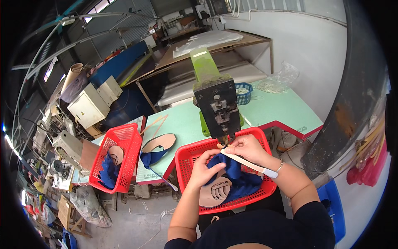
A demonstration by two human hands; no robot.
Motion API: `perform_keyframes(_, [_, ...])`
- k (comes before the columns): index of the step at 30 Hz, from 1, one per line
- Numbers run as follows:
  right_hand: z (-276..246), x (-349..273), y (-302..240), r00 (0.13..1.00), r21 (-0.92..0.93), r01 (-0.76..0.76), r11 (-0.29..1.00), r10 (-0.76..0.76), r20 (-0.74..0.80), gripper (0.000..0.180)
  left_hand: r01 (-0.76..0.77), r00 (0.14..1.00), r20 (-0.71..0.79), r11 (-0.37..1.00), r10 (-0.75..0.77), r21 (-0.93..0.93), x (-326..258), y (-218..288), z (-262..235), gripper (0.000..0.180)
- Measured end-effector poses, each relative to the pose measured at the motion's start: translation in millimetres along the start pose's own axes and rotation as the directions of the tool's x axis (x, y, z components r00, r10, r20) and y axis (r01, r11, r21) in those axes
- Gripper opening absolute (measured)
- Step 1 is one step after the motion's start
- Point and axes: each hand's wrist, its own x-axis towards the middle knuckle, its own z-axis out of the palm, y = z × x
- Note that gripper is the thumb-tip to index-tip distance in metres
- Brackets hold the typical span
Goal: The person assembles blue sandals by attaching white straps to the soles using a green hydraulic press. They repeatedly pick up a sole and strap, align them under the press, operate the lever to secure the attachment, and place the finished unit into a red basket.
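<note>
Flat strap (243,161), bunched blue fab. (233,169)

- Even, moderately bright light falls on the hands (251,149) and the pale green counter (182,124), with only soft shadows.
- The white wall (298,54) at right is pale and bright; the hall at upper left is dim.
- Windows (99,8) glow white at upper left, and a bluish-white light strip (12,146) glares near the left rim.
- Small highlights glint on the clear plastic bag (286,74).
- The black shirt (265,228) shows little detail.
- Fisheye distortion bends the dark pillar (338,112); black vignetting fills the corners.
- The hands look fairly sharp; distant clutter is soft.
</note>
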Motion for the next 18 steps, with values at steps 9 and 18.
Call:
perform_keyframes(9, [-46,-4,41,0.956,0.237,-0.152,0.960,0.081,0.283,0.028,0.022,0.967,-0.244,0.975,-0.078,-0.222,6,-18,33,0.013])
perform_keyframes(18, [-35,-20,26,0.993,0.320,-0.064,0.945,0.028,0.118,0.028,-0.008,0.919,-0.358,0.902,-0.163,-0.432,-5,-25,44,0.012])
